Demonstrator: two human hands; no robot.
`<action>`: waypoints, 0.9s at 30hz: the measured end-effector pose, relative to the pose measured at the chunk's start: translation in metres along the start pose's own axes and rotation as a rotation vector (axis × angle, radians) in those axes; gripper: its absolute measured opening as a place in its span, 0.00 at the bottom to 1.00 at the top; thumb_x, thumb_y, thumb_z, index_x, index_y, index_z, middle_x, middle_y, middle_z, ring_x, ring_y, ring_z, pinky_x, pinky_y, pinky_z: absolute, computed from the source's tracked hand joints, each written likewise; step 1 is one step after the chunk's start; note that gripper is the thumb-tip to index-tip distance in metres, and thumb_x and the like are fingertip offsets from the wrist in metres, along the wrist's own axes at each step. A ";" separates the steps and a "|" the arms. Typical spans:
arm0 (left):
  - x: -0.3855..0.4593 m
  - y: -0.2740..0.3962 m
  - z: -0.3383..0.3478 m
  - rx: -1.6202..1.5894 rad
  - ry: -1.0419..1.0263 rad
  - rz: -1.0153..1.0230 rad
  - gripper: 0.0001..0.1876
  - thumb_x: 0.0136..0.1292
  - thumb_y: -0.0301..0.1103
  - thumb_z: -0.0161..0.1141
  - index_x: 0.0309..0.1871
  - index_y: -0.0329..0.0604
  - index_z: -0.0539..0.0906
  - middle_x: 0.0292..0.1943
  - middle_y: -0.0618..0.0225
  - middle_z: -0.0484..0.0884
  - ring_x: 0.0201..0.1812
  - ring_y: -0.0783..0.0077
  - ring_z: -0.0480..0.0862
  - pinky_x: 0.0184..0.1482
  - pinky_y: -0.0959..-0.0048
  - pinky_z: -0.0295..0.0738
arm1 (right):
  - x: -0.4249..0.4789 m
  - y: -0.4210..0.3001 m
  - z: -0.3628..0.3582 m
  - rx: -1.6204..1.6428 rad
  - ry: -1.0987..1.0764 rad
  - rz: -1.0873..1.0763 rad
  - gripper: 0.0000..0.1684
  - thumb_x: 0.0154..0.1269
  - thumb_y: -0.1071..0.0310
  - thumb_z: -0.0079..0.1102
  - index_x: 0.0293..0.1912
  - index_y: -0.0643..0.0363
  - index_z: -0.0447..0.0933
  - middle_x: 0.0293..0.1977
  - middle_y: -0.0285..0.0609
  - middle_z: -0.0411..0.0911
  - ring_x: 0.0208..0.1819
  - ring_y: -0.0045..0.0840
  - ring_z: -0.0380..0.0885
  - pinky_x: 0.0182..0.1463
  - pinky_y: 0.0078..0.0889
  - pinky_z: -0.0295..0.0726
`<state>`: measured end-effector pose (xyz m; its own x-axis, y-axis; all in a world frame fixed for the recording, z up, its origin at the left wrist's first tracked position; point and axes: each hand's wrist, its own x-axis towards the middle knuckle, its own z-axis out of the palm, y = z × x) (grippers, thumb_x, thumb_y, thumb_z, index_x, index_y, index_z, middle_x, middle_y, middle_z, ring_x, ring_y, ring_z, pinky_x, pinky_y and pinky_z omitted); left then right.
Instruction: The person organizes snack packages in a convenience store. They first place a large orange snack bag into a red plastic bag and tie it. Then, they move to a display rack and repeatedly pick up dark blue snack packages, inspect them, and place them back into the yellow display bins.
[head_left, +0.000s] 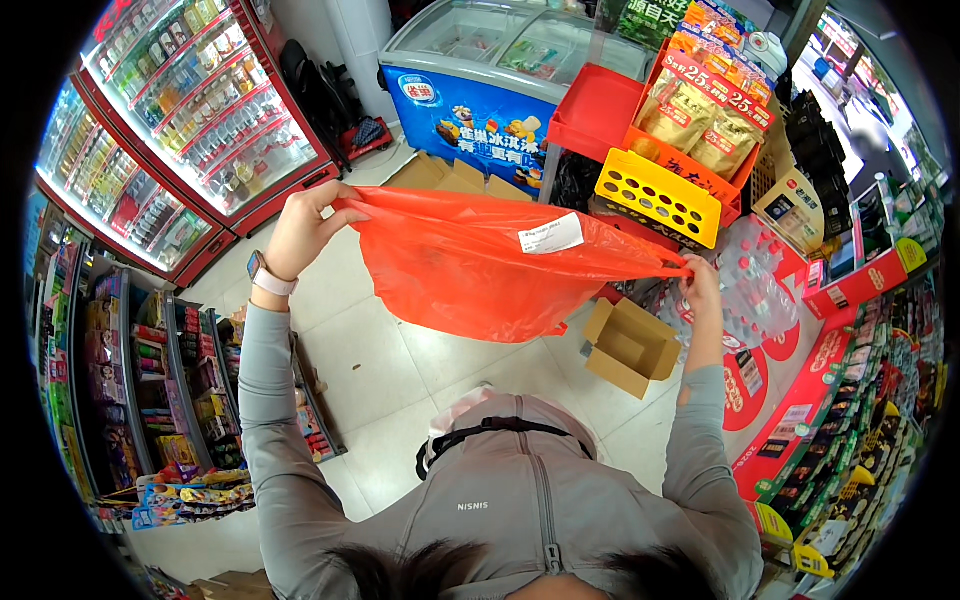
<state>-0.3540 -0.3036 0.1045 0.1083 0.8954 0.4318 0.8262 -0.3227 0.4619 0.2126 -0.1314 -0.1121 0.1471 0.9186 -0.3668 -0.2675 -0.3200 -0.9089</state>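
A thin red plastic bag is stretched out sideways in front of me at arm's length. My left hand pinches its upper left corner between thumb and fingers; a watch with a pale band is on that wrist. The opposite end, gathered into a narrow strip, is gripped by my right hand. A white label bearing print lies on the bag's upper right part. The bag hangs limp below, and whether anything is inside cannot be told.
An open cardboard box stands on the tiled floor at right, near shrink-wrapped water bottles. Ahead are an ice cream freezer and a yellow perforated basket. Drinks fridges and snack shelves line the left; packaged goods line the right.
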 end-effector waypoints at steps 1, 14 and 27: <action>0.002 0.001 -0.001 -0.026 -0.002 -0.012 0.08 0.58 0.30 0.66 0.36 0.34 0.81 0.31 0.62 0.84 0.28 0.72 0.83 0.33 0.78 0.77 | 0.004 0.002 -0.007 0.025 -0.043 0.008 0.09 0.55 0.76 0.51 0.37 0.55 0.75 0.24 0.31 0.73 0.20 0.14 0.68 0.24 0.18 0.68; 0.066 0.065 0.056 0.000 0.073 0.334 0.10 0.59 0.36 0.65 0.41 0.43 0.80 0.36 0.62 0.84 0.35 0.60 0.84 0.36 0.72 0.79 | -0.139 -0.082 0.186 -0.483 -0.519 -0.747 0.40 0.53 0.67 0.71 0.64 0.64 0.63 0.58 0.48 0.69 0.61 0.30 0.67 0.63 0.31 0.66; 0.025 -0.011 0.062 0.155 -0.332 -0.016 0.35 0.52 0.60 0.65 0.51 0.35 0.79 0.40 0.50 0.83 0.47 0.51 0.82 0.55 0.65 0.74 | -0.119 -0.094 0.218 -0.232 -0.650 -0.697 0.11 0.63 0.69 0.63 0.42 0.66 0.79 0.33 0.33 0.82 0.34 0.12 0.75 0.39 0.20 0.75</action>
<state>-0.3260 -0.2591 0.0622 0.2471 0.9590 0.1385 0.9005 -0.2800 0.3326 0.0123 -0.1598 0.0606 -0.3702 0.8457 0.3844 -0.1158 0.3686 -0.9224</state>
